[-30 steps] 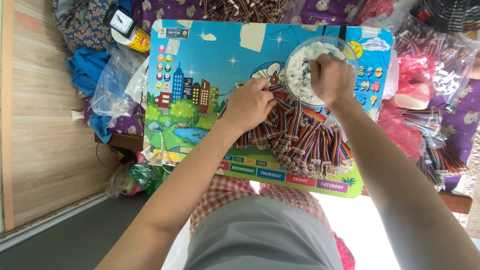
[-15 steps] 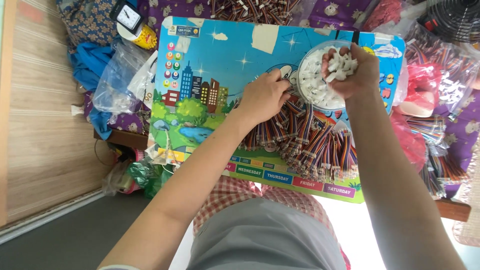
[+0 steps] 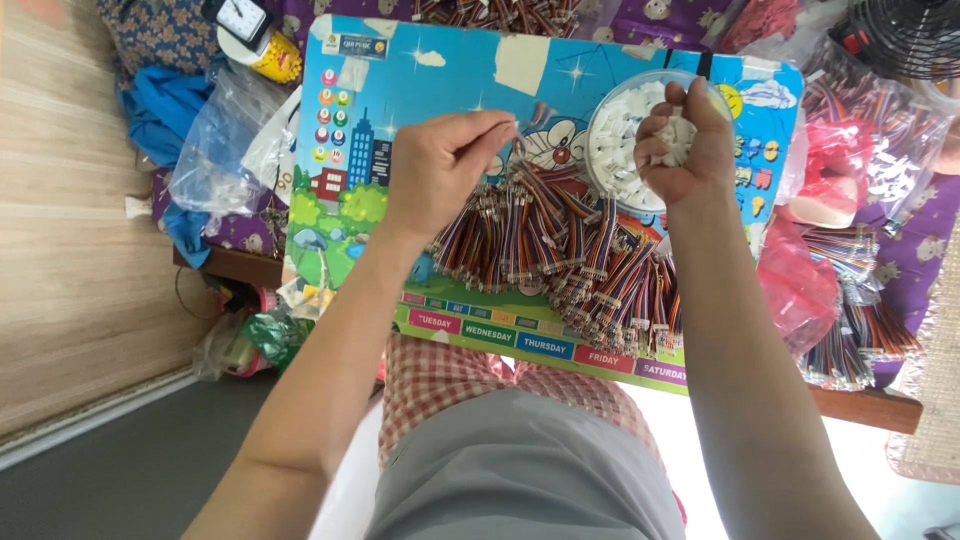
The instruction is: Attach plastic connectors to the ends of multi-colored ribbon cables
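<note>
A colourful cartoon board (image 3: 400, 90) lies across my lap and the low table. A heap of short multicoloured ribbon cables (image 3: 560, 250) covers its middle. My left hand (image 3: 440, 165) hovers over the heap's left end, fingers pinched on one thin cable end. My right hand (image 3: 685, 145) is palm up beside a clear round bowl (image 3: 610, 110) of small white plastic connectors, and it cups a handful of those connectors (image 3: 675, 140).
Clear plastic bags (image 3: 215, 150) and blue cloth lie left of the board. Red bags (image 3: 835, 180) and more cable bundles (image 3: 850, 340) sit to the right. A small clock (image 3: 243, 17) stands top left, and a black fan (image 3: 910, 35) top right. Wooden floor runs along the left.
My right hand lifted out of the bowl with a handful of white connectors and turned palm up. My left hand rose off the cable heap, pinching one cable.
</note>
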